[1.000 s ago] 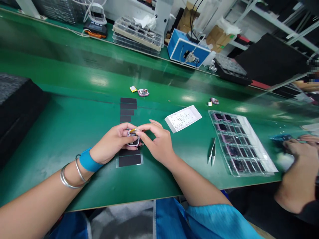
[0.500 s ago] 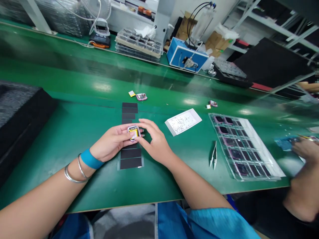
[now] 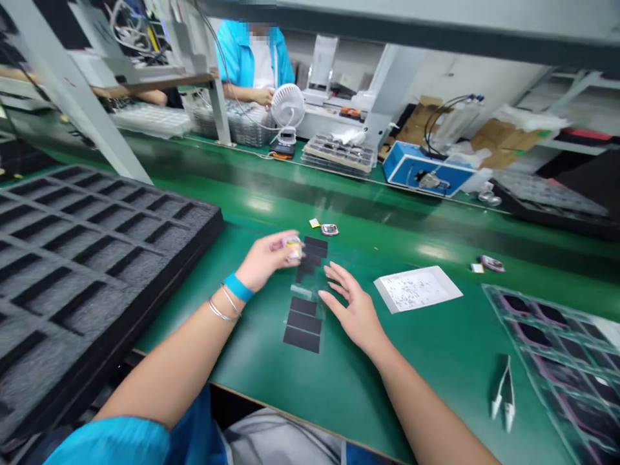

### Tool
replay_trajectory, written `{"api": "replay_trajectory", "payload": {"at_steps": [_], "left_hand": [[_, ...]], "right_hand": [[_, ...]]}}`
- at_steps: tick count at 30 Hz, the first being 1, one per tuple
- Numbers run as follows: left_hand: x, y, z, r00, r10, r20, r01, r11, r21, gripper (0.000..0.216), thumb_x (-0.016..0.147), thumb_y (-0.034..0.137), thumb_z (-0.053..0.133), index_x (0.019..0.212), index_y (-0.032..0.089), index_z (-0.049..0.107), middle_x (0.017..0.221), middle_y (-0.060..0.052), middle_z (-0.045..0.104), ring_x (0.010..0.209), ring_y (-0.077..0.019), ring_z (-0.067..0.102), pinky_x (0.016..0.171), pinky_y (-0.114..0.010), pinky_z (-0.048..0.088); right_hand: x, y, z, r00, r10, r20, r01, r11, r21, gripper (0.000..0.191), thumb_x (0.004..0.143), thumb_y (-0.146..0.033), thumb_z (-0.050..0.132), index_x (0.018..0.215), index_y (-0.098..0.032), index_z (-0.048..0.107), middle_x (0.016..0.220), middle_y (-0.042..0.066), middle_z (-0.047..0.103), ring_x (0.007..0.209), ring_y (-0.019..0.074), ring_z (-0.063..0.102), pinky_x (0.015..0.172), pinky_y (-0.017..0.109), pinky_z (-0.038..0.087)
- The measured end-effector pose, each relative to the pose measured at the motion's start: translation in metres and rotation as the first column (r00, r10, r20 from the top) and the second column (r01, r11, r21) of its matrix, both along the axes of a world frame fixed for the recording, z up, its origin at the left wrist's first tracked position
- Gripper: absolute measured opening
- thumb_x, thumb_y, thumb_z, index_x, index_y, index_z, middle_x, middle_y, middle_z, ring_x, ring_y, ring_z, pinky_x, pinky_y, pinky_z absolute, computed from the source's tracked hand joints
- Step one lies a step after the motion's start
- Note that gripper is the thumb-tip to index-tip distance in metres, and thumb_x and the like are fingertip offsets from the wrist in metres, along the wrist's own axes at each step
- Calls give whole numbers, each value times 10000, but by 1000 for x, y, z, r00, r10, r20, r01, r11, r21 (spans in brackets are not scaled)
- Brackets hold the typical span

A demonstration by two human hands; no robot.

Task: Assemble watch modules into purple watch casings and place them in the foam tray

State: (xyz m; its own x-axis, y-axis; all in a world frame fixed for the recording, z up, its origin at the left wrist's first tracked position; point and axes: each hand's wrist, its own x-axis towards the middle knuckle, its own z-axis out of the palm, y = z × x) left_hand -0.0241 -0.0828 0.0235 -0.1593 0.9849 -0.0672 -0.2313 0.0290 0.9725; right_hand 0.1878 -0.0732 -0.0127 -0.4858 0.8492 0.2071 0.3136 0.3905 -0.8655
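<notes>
My left hand [image 3: 268, 258] grips a small watch-like case [image 3: 293, 248] with a yellow-edged battery in it, blurred by motion. My right hand [image 3: 353, 307] is apart from it, fingers spread above the green table and holding nothing. Between the hands lies a clear sheet with several black adhesive strips [image 3: 303, 321]. Just beyond it rests another opened small case [image 3: 330, 229] with a battery [image 3: 314, 223] beside it. To the right of my right hand lies a white tray [image 3: 419, 287] with many tiny specks on it.
A black foam tray [image 3: 111, 239] with pockets fills the left. Tweezers [image 3: 504, 391] and a clear blister tray [image 3: 547, 349] of dark-screened parts lie at right, near another opened case [image 3: 492, 263]. At the back stand a blue box [image 3: 426, 171], a white fan [image 3: 288, 106] and a person [image 3: 254, 61].
My left hand has carried the small case away from my right hand, which has let go and opened. The view has swung left, bringing in the foam tray and the person opposite.
</notes>
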Motion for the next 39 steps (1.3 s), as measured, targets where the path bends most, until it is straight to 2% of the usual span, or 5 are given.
{"api": "replay_trajectory", "payload": {"at_steps": [2,6,17,22,39], "left_hand": [[-33,2,11,894,358,-270,-326,932,158,444,861,215,494,1299,142,478,1191,-131,614,1000,-195,620,851,-371,510],[-93,-5,30,205,618,-759,-573,704,418,480,839,174,518,1315,130,479,1253,-142,525,1206,-283,437,1005,-478,348],[-82,-9,13,-205,396,-895,-556,705,439,535,820,260,520,1281,-5,461,1373,-282,379,1295,-423,277,1008,-631,189],[-12,2,-21,-104,81,-991,-91,992,91,551,885,383,411,1351,91,426,1466,-186,333,1373,-325,227,1054,-556,252],[12,11,-45,-4,-9,-1000,77,997,-10,580,905,430,337,1397,122,358,1501,-180,228,1395,-306,188,1058,-647,114]], "right_hand": [[0,-2,1,982,24,186,-41,995,88,576,848,-417,559,1370,-241,390,1390,94,449,1289,242,409,1075,470,354],[-4,-10,5,831,154,534,-258,958,125,640,854,-509,522,1408,-234,354,1503,60,256,1403,253,165,1147,492,173],[0,-8,15,720,235,653,-352,935,50,616,891,-554,424,1432,-292,288,1532,7,136,1418,217,75,1160,464,108],[5,4,25,777,214,592,-323,943,84,438,902,-474,466,1295,-287,512,1420,28,421,1352,230,312,1136,489,182],[-94,149,38,690,-261,676,41,945,323,289,710,-181,625,990,-110,645,1089,163,561,1012,289,534,823,385,467]]}}
